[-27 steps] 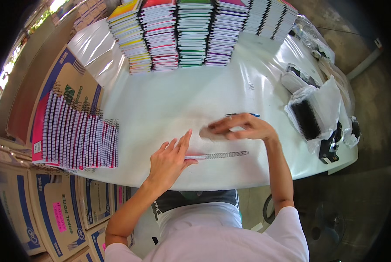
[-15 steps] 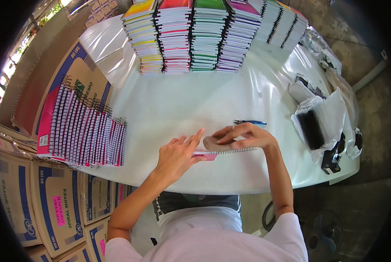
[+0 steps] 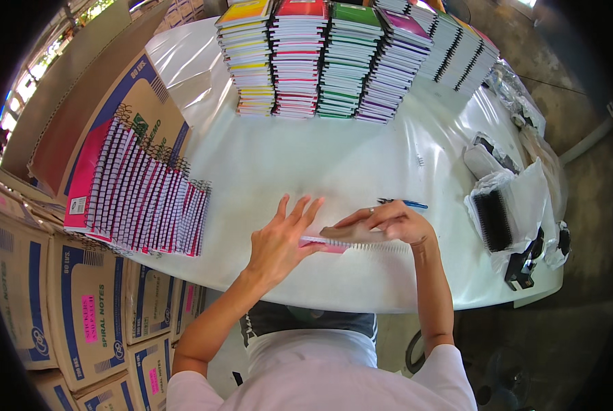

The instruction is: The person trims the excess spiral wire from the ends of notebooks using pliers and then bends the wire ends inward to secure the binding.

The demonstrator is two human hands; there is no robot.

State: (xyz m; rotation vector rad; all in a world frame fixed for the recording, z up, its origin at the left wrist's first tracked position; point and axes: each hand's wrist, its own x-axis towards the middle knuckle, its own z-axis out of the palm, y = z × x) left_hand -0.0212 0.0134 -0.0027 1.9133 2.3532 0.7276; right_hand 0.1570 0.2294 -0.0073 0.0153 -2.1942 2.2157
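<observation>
Near the front of the table, my left hand [image 3: 272,246] holds a small pink-covered notebook [image 3: 332,248] on edge, thumb on its near side and the other fingers spread above. A thin wire spiral [image 3: 387,247] runs along the notebook's upper edge and sticks out past its right end. My right hand [image 3: 404,222] grips a flat brown piece [image 3: 347,234], its material unclear, which lies against the spiral. Just beyond that hand are blue-handled pliers [image 3: 413,204], partly hidden by the fingers.
Pink spiral notebooks [image 3: 149,195] stand in a row at left before an open carton [image 3: 132,103]. Stacks of yellow, red, green and purple notebooks [image 3: 299,65] line the back. Bagged black coils [image 3: 491,219] lie at right. Cartons [image 3: 87,308] fill the lower left.
My right hand and the brown piece have shifted slightly right and down along the spiral. The left hand's fingers are spread wider. The whole view has shifted a little.
</observation>
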